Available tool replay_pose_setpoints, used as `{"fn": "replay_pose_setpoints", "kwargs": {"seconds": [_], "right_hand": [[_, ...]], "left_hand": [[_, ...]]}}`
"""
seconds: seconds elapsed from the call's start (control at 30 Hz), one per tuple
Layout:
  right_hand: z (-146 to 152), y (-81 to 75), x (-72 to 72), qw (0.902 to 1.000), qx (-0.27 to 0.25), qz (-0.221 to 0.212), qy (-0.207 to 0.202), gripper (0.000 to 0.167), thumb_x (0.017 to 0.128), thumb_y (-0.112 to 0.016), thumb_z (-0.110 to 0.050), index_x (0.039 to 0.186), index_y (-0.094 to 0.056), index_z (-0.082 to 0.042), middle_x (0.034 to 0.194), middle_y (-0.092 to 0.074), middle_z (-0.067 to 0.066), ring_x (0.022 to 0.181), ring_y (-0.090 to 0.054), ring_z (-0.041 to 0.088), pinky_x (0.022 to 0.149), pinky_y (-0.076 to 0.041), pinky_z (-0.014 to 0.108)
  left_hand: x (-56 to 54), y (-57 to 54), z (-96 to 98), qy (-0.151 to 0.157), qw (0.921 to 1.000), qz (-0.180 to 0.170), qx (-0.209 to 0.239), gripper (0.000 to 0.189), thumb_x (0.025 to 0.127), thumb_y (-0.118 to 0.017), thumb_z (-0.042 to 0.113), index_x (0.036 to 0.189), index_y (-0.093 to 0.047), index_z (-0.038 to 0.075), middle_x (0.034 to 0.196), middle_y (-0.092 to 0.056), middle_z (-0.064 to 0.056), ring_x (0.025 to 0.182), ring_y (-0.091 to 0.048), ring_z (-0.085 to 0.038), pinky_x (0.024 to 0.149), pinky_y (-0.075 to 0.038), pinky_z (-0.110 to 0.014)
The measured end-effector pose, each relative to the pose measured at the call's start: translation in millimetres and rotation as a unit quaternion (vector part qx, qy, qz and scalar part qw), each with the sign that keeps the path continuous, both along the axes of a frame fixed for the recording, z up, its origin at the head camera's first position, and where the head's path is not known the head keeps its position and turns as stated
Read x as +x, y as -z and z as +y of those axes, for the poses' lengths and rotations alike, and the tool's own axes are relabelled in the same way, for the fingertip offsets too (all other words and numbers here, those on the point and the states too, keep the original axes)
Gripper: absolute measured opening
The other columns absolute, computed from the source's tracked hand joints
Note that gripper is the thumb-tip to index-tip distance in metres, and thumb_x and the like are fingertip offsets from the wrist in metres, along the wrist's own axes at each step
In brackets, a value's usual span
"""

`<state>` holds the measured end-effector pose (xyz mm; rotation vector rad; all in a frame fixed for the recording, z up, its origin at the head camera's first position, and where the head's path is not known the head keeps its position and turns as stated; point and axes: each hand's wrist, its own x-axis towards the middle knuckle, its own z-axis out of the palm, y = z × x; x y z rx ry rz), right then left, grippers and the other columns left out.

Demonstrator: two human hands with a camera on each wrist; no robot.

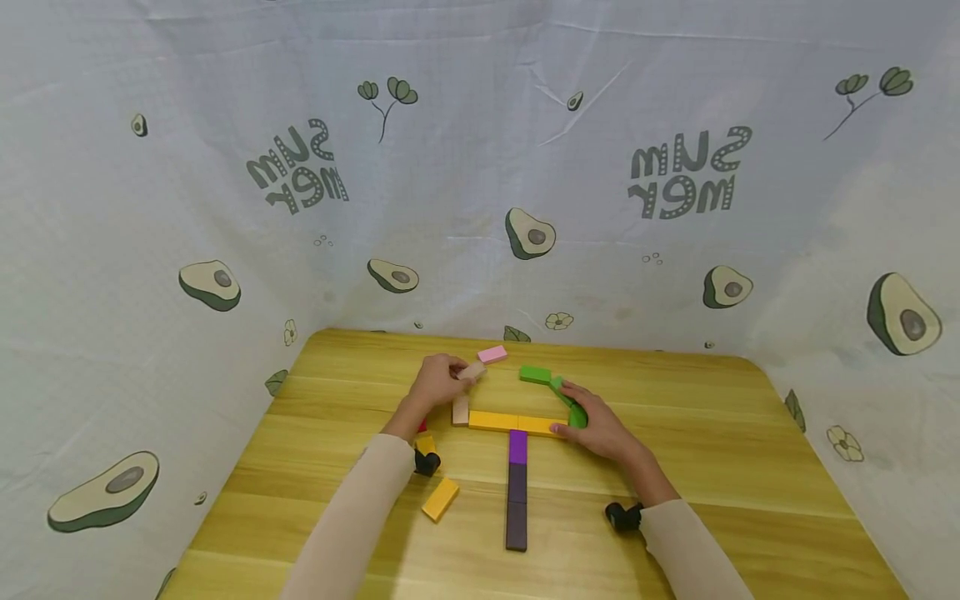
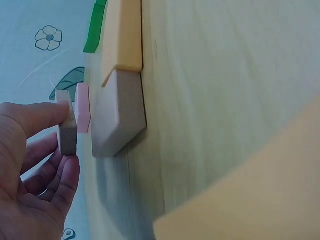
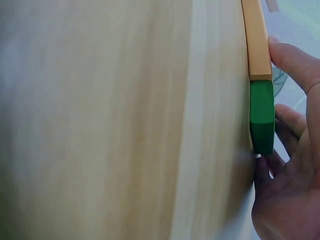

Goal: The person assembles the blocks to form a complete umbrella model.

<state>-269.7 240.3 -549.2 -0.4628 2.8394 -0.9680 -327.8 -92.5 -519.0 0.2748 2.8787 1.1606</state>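
Wood block [image 1: 472, 372] in left hand [image 1: 435, 383], pinched: thumb on one side, fingers on the other, clamped firm enough to steer it. Step in hand, by my judgement: setting this block at the far end of the laid wood block [image 1: 461, 412], which lies at its 6 to 7 o'clock. Next move calls for squaring the ends, then loosening the pinch. Whether the two blocks touch, cannot tell.

Right hand [image 1: 600, 427], at 4 o'clock from the held block: fingers and thumb well apart, gripping nothing; thumb touches the yellow row [image 1: 493, 421], fingers lie by the green blocks [image 1: 536, 374].

Farther out: pink block [image 1: 492, 355] at 2 o'clock of the held block, near it. Purple block [image 1: 517, 447] at the row's 6 o'clock, dark blocks [image 1: 517, 504] beyond. Loose yellow block [image 1: 440, 499] at the row's 7 to 8 o'clock.
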Motion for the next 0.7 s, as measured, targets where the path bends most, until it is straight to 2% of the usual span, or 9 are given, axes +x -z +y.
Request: {"fn": "replay_pose_setpoints", "kwargs": {"seconds": [0.2, 0.4, 0.7], "right_hand": [[0.3, 0.4, 0.2, 1.0000, -0.007, -0.002, 0.000, 0.086, 0.091, -0.073, -0.051, 0.159, -0.039, -0.009, 0.168, -0.030, 0.015, 0.152, -0.027, 0.049, 0.119, -0.026, 0.072], [-0.8, 2.4, -0.2, 1.0000, -0.003, 0.000, -0.004, 0.086, 0.092, -0.072, -0.052, 0.159, -0.039, -0.010, 0.168, -0.029, 0.015, 0.152, -0.027, 0.049, 0.119, -0.025, 0.072], [1.6, 2.5, 0.2, 0.9999, -0.010, 0.001, -0.002, 0.085, 0.092, -0.073, -0.051, 0.159, -0.039, -0.010, 0.168, -0.029, 0.015, 0.152, -0.027, 0.049, 0.119, -0.024, 0.072]], "left_hand": [[-0.5, 4.6, 8.5, 0.006, 0.9999, -0.015, 0.004, 0.035, 0.089, -0.081, 0.027, 0.115, -0.077, 0.004, 0.104, -0.073, -0.009, 0.088, -0.062, -0.018, 0.078, -0.056, -0.031], [1.3, 12.8, 12.0, -0.007, 0.9993, -0.036, -0.007, 0.034, 0.087, -0.082, 0.030, 0.110, -0.078, 0.005, 0.096, -0.070, -0.007, 0.085, -0.059, -0.018, 0.074, -0.053, -0.028], [1.9, 17.6, 11.6, -0.005, 0.9991, -0.041, 0.001, 0.036, 0.087, -0.083, 0.031, 0.111, -0.076, 0.005, 0.098, -0.070, -0.007, 0.087, -0.060, -0.018, 0.077, -0.055, -0.030]]}}
